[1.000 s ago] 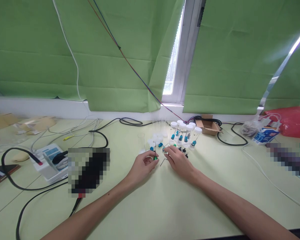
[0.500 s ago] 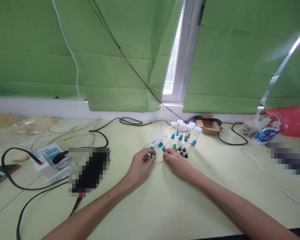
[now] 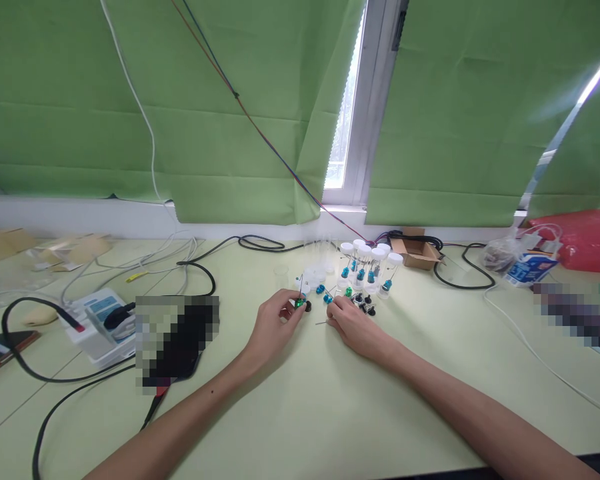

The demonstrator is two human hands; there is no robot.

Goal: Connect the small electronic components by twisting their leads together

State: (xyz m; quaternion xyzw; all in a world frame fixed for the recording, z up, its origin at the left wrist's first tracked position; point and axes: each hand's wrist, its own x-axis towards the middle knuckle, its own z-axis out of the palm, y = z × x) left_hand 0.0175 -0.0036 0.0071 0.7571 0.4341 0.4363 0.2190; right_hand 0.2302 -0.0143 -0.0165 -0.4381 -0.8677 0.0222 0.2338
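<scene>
My left hand [image 3: 276,321] pinches a small green metallic part [image 3: 299,303] between thumb and fingertips. A thin dark pin rises from the part, and a round black piece [image 3: 308,306] shows at its right side. My right hand [image 3: 353,321] is closed around a thin metal rod [image 3: 321,323], whose end sticks out to the left; the rest is covered by the fingers. Just beyond my hands lie loose blue parts [image 3: 321,289], another green part [image 3: 349,292] and several black knob-like pieces [image 3: 371,311].
Clear tubes with white caps [image 3: 395,259], holding blue parts, stand behind my right hand. An open cardboard box [image 3: 416,251] is by the wall. At left are a white power strip [image 3: 97,327] and black cables [image 3: 80,379]; a red bag [image 3: 580,241] lies at far right.
My left hand has shifted slightly left and tilted the green part, so the black piece now shows. The rod in my right hand lies closer to level.
</scene>
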